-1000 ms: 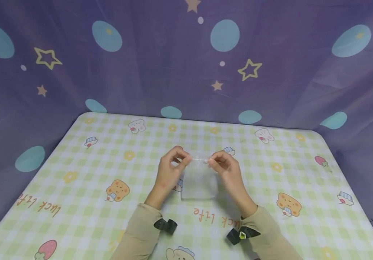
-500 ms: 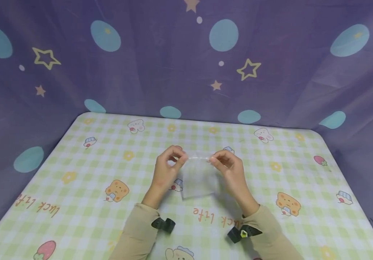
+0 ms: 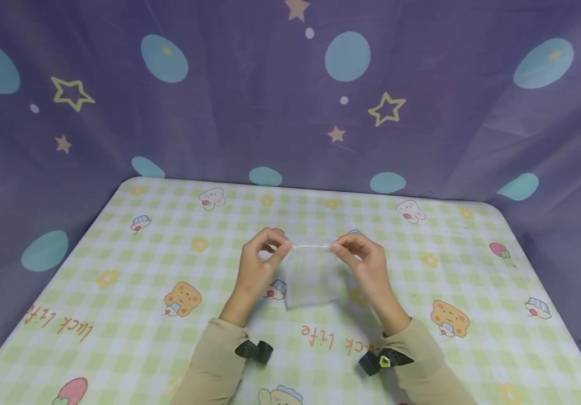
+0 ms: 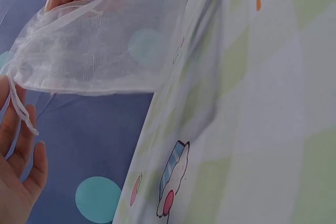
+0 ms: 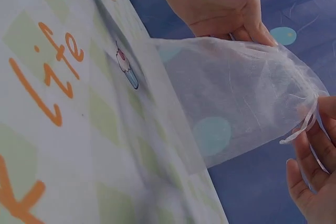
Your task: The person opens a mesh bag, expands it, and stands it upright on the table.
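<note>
A white sheer organza drawstring bag [image 3: 312, 278] hangs between my hands above the middle of the table. My left hand [image 3: 261, 264] pinches one upper corner between thumb and fingers. The opposite upper corner is pinched by my right hand [image 3: 366, 267]. Between the fingertips the gathered top edge is pulled nearly straight. In the left wrist view, a white drawstring loop [image 4: 22, 111] dangles beside the left fingers; another drawstring end [image 5: 296, 132] hangs by the right fingers. The bag looks flat and see-through, its lower edge close over the tablecloth.
A green-and-white checked tablecloth [image 3: 169, 360] with cartoon prints covers the table. Behind it hangs a purple curtain [image 3: 270, 101] with blue ovals and stars. Black wrist cameras sit on straps at both sleeves, the left camera [image 3: 264, 352] and the right camera [image 3: 370, 363].
Both hands have drawn slightly apart, left hand to the left and right hand to the right. The bag's top edge between them is now longer and straighter.
</note>
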The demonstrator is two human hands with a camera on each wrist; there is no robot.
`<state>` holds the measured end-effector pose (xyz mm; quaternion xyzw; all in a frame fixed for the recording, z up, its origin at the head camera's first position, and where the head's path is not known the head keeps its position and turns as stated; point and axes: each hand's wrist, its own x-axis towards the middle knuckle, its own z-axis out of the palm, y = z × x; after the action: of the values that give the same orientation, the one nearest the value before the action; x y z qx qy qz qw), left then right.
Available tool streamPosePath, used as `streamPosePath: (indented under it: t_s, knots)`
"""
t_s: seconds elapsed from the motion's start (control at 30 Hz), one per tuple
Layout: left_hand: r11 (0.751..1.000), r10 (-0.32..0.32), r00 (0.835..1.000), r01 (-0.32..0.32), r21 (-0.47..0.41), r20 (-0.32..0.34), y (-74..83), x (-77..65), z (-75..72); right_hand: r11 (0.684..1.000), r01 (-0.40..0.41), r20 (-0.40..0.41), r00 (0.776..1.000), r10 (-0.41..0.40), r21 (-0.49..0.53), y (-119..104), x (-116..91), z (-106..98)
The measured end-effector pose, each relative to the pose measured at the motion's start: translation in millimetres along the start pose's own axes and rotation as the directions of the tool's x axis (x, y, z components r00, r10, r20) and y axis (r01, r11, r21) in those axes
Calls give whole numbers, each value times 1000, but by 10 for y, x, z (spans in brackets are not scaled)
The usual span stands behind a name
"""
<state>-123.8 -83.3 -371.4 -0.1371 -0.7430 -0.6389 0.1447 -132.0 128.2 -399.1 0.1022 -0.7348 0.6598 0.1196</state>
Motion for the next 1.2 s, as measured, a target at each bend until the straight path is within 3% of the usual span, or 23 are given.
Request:
streamPosePath:
  t_s: [0.5, 1.0, 1.13, 1.2]
  knots:
    - [999, 16, 1000, -17, 42, 13, 21, 17, -68, 996, 47, 11, 999, -46, -82, -25, 42, -99]
    - [996, 42, 999, -42, 78, -4, -5, 4, -97, 992, 30, 28, 999, -27, -123, -2, 59, -123]
    - [996, 35, 999, -35, 77, 4, -177, 19, -110, 985, 21, 34, 999, -15, -171, -56, 51, -134]
    - [996, 41, 999, -42, 73, 12, -285, 29, -115, 980, 19, 44, 999, -10, -198, -186, 33, -136]
